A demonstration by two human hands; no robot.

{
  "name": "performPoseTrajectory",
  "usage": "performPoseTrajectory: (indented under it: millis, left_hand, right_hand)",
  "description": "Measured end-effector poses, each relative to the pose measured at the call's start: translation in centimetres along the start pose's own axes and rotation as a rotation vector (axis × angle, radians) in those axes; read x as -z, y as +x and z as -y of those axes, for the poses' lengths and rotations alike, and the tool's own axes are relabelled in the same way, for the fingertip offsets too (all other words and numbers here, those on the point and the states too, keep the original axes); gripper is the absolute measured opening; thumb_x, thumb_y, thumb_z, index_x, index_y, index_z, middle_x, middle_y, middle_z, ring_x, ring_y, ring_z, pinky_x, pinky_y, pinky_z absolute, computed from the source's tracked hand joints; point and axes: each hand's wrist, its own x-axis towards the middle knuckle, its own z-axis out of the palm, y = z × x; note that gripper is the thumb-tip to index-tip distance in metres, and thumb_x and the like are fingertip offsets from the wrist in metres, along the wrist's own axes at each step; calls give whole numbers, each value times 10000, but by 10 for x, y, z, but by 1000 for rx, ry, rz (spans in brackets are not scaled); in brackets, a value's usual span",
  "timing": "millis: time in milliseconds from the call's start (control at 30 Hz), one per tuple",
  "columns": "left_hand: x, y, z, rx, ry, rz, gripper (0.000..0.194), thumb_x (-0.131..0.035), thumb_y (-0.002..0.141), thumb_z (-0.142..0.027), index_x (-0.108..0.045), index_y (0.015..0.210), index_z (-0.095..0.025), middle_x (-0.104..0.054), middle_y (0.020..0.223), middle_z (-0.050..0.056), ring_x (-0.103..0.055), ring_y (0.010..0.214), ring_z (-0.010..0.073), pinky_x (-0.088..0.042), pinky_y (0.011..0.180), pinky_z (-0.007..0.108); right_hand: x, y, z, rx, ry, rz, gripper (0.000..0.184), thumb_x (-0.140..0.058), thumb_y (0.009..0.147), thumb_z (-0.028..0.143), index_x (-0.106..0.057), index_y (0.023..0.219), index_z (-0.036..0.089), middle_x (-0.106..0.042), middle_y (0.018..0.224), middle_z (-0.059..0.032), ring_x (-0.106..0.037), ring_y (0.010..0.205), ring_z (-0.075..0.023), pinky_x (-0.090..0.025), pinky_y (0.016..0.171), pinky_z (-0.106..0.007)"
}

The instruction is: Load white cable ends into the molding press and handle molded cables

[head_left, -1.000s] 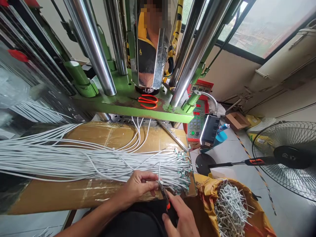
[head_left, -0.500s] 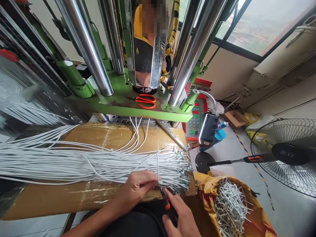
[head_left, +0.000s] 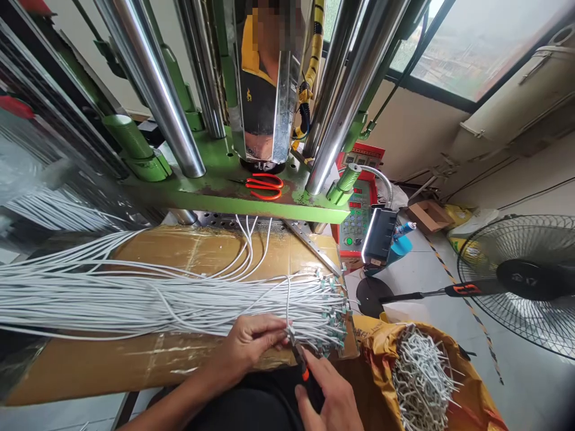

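Note:
My left hand (head_left: 252, 342) is closed in a pinch on a white cable (head_left: 288, 302) near its end. That cable bends up and over the large bundle of white cables (head_left: 193, 299) lying on the cardboard. In my right hand (head_left: 331, 386) are pliers (head_left: 299, 358) with black and orange handles. Their jaws point up at the cable end, right beside my left fingertips; whether they are closed on it I cannot tell. Small greenish connectors (head_left: 335, 320) sit at the bundle's right end.
Behind the cardboard (head_left: 90, 365) stands a green press (head_left: 211, 200) with steel columns. Orange-handled scissors (head_left: 265, 185) rest on its plate. At right are a yellow bag (head_left: 377, 353) of white offcuts, a fan (head_left: 521, 278), a control panel (head_left: 353, 224) and a lamp (head_left: 380, 233).
Both hands stay almost in place, still on the cable and the pliers. The plier jaws have shifted slightly at the cable end, and the view has moved a little.

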Motion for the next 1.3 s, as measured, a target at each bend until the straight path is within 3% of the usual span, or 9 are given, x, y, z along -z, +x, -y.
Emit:
performPoseTrajectory:
  millis: [233, 533, 700, 833, 900, 1000, 1067, 1167, 1300]
  left_hand:
    - [2, 6, 8, 151, -261, 7, 222, -761, 731, -350, -755, 847, -160, -734, 739, 73, -658, 638, 175, -525, 575, 239]
    - [3, 7, -4, 75, -241, 73, 202, -747, 734, -353, -772, 778, -158, -603, 788, 58, -578, 582, 131, -488, 446, 214]
    - [6, 6, -6, 107, -192, 103, 243, -740, 741, -380, -766, 787, -143, -564, 716, 26, -487, 458, 70, -430, 420, 200]
    - [0, 3, -21, 285, -269, 31, 381, -762, 737, -363, -708, 1064, -175, -579, 682, 1, -359, 414, 28, -256, 354, 144]
    - [-5, 3, -31, 331, -443, -29, 440, -754, 758, -348, -653, 1158, -193, -598, 790, 15, -388, 483, 28, -297, 401, 133]
    - [-12, 5, -40, 330, -722, -88, 305, -715, 803, -359, -694, 987, -117, -529, 751, 8, -409, 554, 38, -357, 470, 128]
    - [-15, 8, -40, 328, -855, -98, 266, -703, 813, -354, -687, 831, -90, -450, 658, -18, -347, 509, 30, -311, 428, 122]
    - [-16, 9, -36, 332, -956, -80, 271, -708, 809, -340, -642, 718, -93, -395, 603, -38, -241, 466, 25, -264, 391, 118]
    - [-14, 8, -34, 342, -926, -59, 296, -710, 809, -338, -597, 671, -102, -402, 601, -33, -225, 469, 32, -271, 395, 121]
  right_hand:
    - [-13, 0, -3, 27, 42, -112, 657, -482, 706, 102, -500, 1346, 249, -637, 1036, -44, -650, 896, -172, -518, 805, -226]
    - [-14, 4, -1, 34, 140, -76, 587, -511, 726, 114, -556, 1301, 225, -664, 947, -40, -649, 850, -169, -522, 778, -208]
    - [-22, 1, -3, 45, 77, -182, 525, -492, 798, 134, -544, 1315, 213, -667, 1026, -73, -656, 916, -184, -518, 820, -227]
    - [-27, -2, -3, 40, 75, -186, 504, -490, 811, 149, -556, 1308, 200, -671, 992, -79, -655, 910, -189, -513, 831, -237]
    - [-28, -1, -1, 5, 85, -203, 518, -500, 804, 153, -553, 1318, 198, -669, 992, -85, -649, 915, -201, -509, 841, -258]
    - [-23, 3, 6, -55, 284, -129, 467, -528, 790, 187, -614, 1250, 203, -664, 923, -60, -640, 883, -198, -500, 825, -262]
    - [-19, 7, 10, -141, 549, 59, 390, -567, 780, 266, -672, 1149, 196, -608, 741, -7, -603, 664, -148, -496, 662, -225]
    - [-14, 11, 15, -258, 853, 301, 378, -616, 738, 383, -699, 1048, 183, -471, 595, 52, -401, 427, -62, -371, 453, -183]
    - [-11, 10, 16, -128, 540, 84, 376, -589, 726, 232, -695, 1085, 210, -565, 691, 15, -544, 613, -120, -480, 643, -218]
